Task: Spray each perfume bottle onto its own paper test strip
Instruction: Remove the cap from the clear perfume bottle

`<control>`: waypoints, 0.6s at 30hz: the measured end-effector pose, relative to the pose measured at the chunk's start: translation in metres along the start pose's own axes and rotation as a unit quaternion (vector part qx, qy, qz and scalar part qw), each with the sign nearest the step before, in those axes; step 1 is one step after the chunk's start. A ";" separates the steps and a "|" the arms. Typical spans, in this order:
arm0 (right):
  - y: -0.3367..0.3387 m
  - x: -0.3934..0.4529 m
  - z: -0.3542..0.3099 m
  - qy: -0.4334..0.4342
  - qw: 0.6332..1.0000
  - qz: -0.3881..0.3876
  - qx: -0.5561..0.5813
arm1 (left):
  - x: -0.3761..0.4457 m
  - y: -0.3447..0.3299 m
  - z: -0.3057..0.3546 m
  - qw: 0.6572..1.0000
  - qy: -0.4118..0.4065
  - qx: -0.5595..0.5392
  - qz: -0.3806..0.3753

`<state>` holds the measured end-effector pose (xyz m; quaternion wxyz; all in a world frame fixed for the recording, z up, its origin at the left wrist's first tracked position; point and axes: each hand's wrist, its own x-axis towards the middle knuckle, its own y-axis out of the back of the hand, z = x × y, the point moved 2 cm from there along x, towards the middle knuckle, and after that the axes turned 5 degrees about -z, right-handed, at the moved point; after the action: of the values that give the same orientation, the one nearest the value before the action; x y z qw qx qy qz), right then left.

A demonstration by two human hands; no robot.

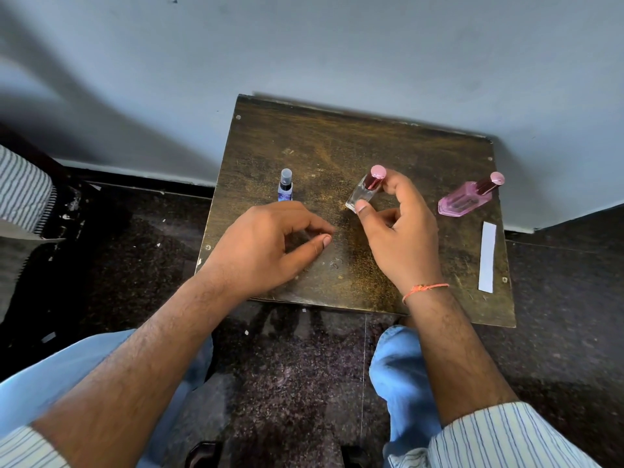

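A small dark wooden table set against a pale wall has its whole far half bare, open to reach from either side. Along the middle stand three obstacles: a small blue spray bottle at left, a clear pink-capped bottle tilted in the right hand at centre, and a pink perfume bottle at right. Gaps lie between each. The left hand covers the near left; a paper test strip lies along the right edge.
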<state>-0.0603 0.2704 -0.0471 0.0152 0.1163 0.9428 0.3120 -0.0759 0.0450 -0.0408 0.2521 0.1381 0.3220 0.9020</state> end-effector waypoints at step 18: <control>0.012 -0.013 -0.009 0.149 0.985 -0.084 0.026 | 0.010 -0.006 0.019 0.993 -0.023 -0.066 0.092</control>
<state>-0.0464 0.2710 -0.0333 -0.1022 -0.0103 0.9488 0.2987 -0.0745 0.0642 -0.0292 0.1845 0.1709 0.2417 0.9372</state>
